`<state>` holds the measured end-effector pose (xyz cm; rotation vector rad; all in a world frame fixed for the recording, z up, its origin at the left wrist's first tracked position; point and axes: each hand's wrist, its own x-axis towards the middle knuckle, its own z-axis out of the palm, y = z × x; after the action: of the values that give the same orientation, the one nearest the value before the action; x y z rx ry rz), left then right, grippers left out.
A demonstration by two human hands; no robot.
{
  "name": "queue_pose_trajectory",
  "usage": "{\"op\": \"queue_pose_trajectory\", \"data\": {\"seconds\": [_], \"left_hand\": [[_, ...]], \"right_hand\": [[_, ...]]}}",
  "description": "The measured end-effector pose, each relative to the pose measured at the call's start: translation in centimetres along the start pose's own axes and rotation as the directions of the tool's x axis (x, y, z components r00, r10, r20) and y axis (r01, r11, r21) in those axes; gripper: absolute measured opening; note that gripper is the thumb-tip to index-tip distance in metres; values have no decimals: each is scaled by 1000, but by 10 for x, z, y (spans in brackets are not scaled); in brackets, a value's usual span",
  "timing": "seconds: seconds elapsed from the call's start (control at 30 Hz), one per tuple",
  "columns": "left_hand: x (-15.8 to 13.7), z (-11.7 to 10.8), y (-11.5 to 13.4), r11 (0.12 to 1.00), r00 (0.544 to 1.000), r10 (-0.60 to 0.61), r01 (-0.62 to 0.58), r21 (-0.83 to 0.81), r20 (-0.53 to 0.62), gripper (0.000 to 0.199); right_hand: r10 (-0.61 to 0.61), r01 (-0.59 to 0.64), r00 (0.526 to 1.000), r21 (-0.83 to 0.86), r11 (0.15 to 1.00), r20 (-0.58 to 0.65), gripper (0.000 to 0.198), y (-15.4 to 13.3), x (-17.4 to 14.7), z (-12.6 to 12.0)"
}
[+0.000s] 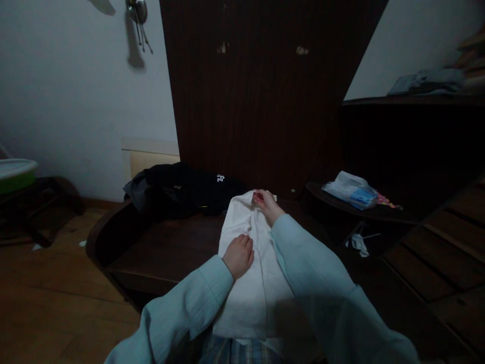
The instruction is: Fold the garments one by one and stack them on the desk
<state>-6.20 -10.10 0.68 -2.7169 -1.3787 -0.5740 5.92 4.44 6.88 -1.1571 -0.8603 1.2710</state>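
A long piece of white cloth (pixel 242 303), which looks like a folded garment, stretches from the lap towards the back of a dark wooden bench. A crease runs along its length. My left hand (pixel 239 256) lies on the middle of the cloth, palm down, with nothing gripped. At the far end, my right hand (pixel 267 203) pinches the cloth's upper edge between thumb and fingers. Both forearms, in light green sleeves, reach in from below. Part of the cloth's right side is hidden under the right sleeve and in shadow.
Dark clothing (pixel 189 189) is heaped on the bench (pixel 162 247) to the left. A plastic packet (pixel 352 189) rests on a low shelf at the right. A tall dark wooden panel (pixel 261 101) rises behind. A green basin (pixel 17 177) stands on a stool at far left.
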Motion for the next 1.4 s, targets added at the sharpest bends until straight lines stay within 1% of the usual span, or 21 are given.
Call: {"op": "queue_pose_trajectory", "data": {"seconds": [0.07,0.13,0.2,0.27,0.3,0.37,0.47,0.53,0.67,0.87,1.03,1.13,1.2,1.3,1.37,1.4], "left_hand": [[-2,1,2,1000,1000,-10,10,-14,-5,26],[-3,2,2,999,1000,-23,22,-28,-6,28],[-3,4,1,999,1000,-25,24,-45,-5,29],[-3,5,1,998,1000,-25,25,-61,-5,30],[-3,5,1,997,1000,-28,27,-67,-6,30],[-2,4,1,997,999,-36,35,-68,-3,29],[-2,2,3,998,999,-44,44,-51,10,30],[-2,0,4,998,999,-46,47,-42,21,31],[-3,2,6,998,999,-47,48,-39,26,34],[-7,5,12,998,999,-29,30,-51,24,37],[-8,7,11,997,999,-36,38,-62,20,38],[-10,9,10,994,996,-85,85,-70,0,38],[-11,8,10,988,992,-123,123,-91,11,39],[-8,0,6,979,986,-133,146,-143,98,43],[-1,-10,-3,964,980,-104,142,-224,170,45],[4,-16,-10,949,977,-103,153,-276,185,43]], "right_hand": [[-87,87,996,-6,996,34,18,-7,15,8],[-200,207,976,-70,976,91,28,-6,26,13],[-313,328,944,-231,916,103,33,0,33,13],[-383,374,922,-407,833,65,34,7,39,8],[-397,369,917,-474,800,45,34,10,41,4],[-384,331,923,-553,765,23,31,13,45,-4],[-344,290,938,-620,729,35,27,16,48,-11],[-327,288,943,-654,700,64,22,17,48,-9],[-308,314,941,-700,641,139,5,14,49,7],[-354,393,911,-714,579,214,9,7,45,37],[-385,420,895,-722,550,226,11,17,41,46],[-387,410,897,-730,547,214,20,22,41,44],[-396,390,900,-744,542,184,27,22,41,38],[-407,328,908,-779,534,103,32,21,39,24],[-384,260,923,-801,538,42,32,24,34,13],[-359,223,933,-806,548,14,32,27,32,7]]}}
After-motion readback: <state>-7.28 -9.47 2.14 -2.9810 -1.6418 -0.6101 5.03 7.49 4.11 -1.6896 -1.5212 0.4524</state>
